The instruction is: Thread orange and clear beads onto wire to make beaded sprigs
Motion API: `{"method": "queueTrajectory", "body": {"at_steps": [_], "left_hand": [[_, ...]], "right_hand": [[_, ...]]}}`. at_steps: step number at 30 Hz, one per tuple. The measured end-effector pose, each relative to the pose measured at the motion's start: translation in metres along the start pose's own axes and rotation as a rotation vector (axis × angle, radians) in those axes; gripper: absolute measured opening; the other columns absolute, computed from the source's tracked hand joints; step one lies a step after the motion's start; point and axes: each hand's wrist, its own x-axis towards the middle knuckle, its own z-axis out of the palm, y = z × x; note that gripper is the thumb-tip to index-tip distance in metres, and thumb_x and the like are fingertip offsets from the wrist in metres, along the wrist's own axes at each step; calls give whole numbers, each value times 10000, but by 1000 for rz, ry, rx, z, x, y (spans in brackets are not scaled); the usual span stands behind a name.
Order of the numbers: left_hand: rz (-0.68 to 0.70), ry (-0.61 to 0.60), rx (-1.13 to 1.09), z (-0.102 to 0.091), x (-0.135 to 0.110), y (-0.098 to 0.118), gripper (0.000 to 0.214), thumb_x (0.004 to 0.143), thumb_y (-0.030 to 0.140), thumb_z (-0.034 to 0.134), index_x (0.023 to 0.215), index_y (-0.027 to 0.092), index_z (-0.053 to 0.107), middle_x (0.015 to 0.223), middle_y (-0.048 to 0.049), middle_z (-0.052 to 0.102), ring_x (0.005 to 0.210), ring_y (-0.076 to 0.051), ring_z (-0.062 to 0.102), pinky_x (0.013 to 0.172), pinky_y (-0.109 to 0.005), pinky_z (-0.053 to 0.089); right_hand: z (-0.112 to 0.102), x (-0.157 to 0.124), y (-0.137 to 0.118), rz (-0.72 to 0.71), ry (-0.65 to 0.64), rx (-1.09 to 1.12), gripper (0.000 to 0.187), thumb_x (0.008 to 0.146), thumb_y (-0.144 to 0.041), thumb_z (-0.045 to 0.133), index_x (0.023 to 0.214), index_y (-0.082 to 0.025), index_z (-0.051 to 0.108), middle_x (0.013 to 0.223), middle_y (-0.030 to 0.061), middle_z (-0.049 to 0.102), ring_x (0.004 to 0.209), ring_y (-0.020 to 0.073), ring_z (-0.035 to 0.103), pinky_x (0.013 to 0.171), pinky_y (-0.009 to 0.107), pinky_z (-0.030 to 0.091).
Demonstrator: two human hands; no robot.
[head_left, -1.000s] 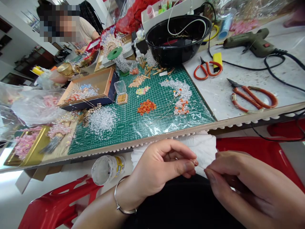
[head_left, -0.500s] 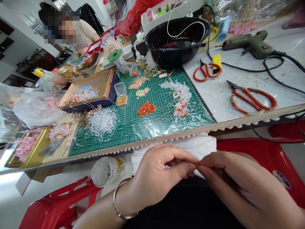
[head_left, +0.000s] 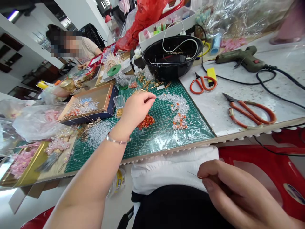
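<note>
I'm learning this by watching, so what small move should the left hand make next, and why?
Perhaps lower the left hand onto the clear beads just beyond its fingertips: they are closest to that pile's left end, with no bead visible between them, while the right hand pinches a thin wire with a bare tip.

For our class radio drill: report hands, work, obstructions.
Left hand over green mat; hold unclear. Right hand pinching thin strand. Orange beads partly hidden by left hand.
</note>
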Motion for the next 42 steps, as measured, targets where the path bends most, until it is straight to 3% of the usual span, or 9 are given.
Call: {"method": "queueTrajectory", "body": {"at_steps": [5,11,14,18,22,25,32,37,42], "left_hand": [[96,-109,176,37,73,-36,231,883,152,571,931,190,794,1055,-94,775,1023,-294,676,952,-437,493],[103,-112,53,48,83,-43,197,822,101,571,706,168,716,904,-115,748,918,-300,658,888,-454,490],[66,-71,-107,31,63,-33,137,864,144,571,801,170,690,859,-92,729,838,-253,664,804,-411,530],[46,-34,-486,5,-5,0,66,929,232,594,976,198,626,888,-38,708,772,-162,679,657,-289,582],[-112,-156,-1049,-4,-87,41,116,876,175,717,976,233,718,833,7,697,714,-109,668,576,-200,570],[-297,-263,-1232,3,-125,62,89,882,164,725,942,209,773,853,-5,714,704,-84,684,583,-162,573],[-536,-407,-1709,24,-152,82,86,825,189,790,863,156,720,838,-33,753,665,-123,728,487,-155,553],[-696,-397,-1735,26,-157,86,178,696,188,880,764,134,724,710,-5,676,546,-59,610,367,-90,398],[-720,-429,-1773,25,-161,86,166,688,175,870,767,138,729,709,-17,692,519,-49,590,352,-94,314]], "right_hand": [[3,-7,14,-14,-127,28,159,952,-159,470,824,-248,498,560,-68,517,434,92,504,431,165,446],[6,-6,19,0,-31,49,200,954,-261,540,759,-258,498,514,-82,456,382,90,448,355,161,398],[4,-1,15,-11,24,84,208,941,-273,541,739,-268,489,484,-92,458,343,85,435,320,152,380],[-2,0,8,-9,49,86,178,938,-267,539,762,-270,514,508,-78,543,366,90,511,338,147,414],[-4,-6,5,-6,22,120,136,953,-250,526,818,-267,533,549,-70,557,395,91,514,356,151,426],[-3,-15,3,-23,5,103,132,962,-244,535,834,-268,514,549,-76,520,391,92,483,352,160,408],[-2,-32,-6,-90,7,81,112,935,-205,553,884,-281,488,607,-64,565,414,92,522,392,172,424],[-3,-37,-13,-89,32,38,103,934,-210,546,890,-285,491,579,-63,547,394,95,501,346,181,378],[-5,-38,-15,-129,22,15,116,935,-200,533,888,-281,464,594,-57,559,417,102,523,406,191,433]]}}
